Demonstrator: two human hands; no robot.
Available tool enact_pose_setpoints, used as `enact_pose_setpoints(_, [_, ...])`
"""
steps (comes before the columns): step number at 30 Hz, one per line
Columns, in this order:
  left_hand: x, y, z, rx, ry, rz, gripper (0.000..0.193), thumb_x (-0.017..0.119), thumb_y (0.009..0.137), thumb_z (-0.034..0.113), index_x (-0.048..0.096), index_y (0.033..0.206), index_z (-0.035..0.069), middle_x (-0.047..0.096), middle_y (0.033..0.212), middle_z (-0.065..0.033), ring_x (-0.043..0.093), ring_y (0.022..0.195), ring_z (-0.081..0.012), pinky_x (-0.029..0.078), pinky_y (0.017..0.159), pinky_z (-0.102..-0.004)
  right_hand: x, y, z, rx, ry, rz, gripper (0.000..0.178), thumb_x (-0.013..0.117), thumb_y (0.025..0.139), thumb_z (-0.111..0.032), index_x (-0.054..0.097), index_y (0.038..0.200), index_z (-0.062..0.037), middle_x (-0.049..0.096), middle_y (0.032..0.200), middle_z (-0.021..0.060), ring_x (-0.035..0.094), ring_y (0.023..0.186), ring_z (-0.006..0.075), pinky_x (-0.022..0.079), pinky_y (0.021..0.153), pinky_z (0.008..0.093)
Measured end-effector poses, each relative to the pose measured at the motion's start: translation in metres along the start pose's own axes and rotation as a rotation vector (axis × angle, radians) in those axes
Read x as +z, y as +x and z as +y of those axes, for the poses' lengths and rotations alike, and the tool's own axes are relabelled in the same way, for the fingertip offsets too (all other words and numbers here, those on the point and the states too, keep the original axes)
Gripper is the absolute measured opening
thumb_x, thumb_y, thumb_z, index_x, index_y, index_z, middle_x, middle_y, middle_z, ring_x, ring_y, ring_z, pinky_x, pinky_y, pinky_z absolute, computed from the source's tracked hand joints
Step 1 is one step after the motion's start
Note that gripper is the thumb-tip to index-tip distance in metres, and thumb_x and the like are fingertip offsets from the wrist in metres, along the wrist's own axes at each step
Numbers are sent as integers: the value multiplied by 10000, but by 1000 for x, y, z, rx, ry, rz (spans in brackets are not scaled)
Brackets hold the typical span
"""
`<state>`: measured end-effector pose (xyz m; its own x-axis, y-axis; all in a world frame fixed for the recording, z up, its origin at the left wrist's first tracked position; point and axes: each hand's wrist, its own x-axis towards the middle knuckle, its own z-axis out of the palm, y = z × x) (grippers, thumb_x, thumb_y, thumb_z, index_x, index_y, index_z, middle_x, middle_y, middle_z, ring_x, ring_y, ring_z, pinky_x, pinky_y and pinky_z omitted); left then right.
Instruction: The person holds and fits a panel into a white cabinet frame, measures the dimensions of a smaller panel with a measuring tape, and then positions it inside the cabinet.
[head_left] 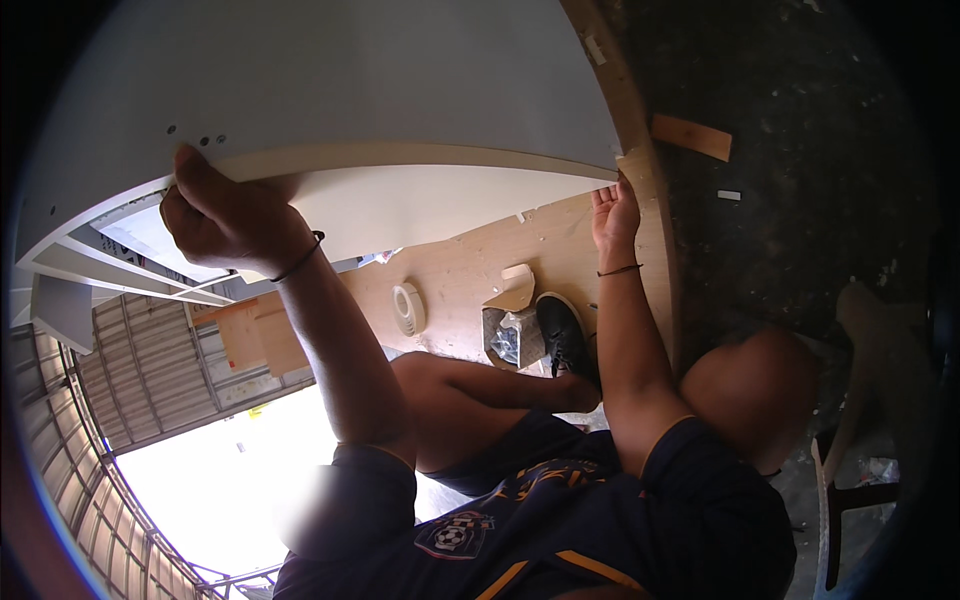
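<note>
Plainly, from the head view, one large grey panel spreads beyond both hands, its near edge running from one to the other. The left hand is closed around that edge, thumb uppermost and fingers curled beneath. At the panel's far right corner, the right hand has its fingers bent against the edge; I cannot tell whether it truly grips. I count two hands, one roll of pale tape, one small open box with plastic inside, one dark shoe just beside the box, and one orange-brown offcut on the dark floor. Smooth and flat-looking, the panel shows a pale, cream-toned edge and several small dark round marks near the left hand.
</note>
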<state>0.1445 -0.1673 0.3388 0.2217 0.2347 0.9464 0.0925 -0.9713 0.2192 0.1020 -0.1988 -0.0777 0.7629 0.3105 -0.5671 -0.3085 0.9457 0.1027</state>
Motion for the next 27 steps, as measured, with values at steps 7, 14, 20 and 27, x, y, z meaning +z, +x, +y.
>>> enact_pose_setpoints(7, [-6,5,-10,30,10,-29,360,590,815,330,605,636,18,559,626,-47,537,502,-141,444,446,-296,0,-2,3,14,10,6,342,412,922,-177,505,1182,24,544,1201,110,500,1141,212,381,1003,340])
enact_pose_setpoints(14, [0,2,0,44,8,-46,368,585,821,351,611,687,10,579,657,-55,575,538,-138,496,451,-291,-1,2,1,-1,14,7,329,439,931,-202,512,1166,17,551,1186,107,501,1137,204,377,1010,346])
enact_pose_setpoints(20, [-1,1,-4,13,26,-36,359,572,831,352,626,708,19,601,665,-51,591,550,-139,505,462,-283,-3,0,4,-26,-1,-7,323,474,928,-210,513,1167,3,552,1181,97,503,1132,197,375,1014,344])
enact_pose_setpoints(27, [-2,6,-11,111,83,-39,337,562,837,341,637,705,39,616,663,-51,584,525,-134,497,456,-295,0,-2,6,-27,8,27,312,394,954,-187,474,1201,-13,527,1213,91,481,1153,196,371,1003,337])
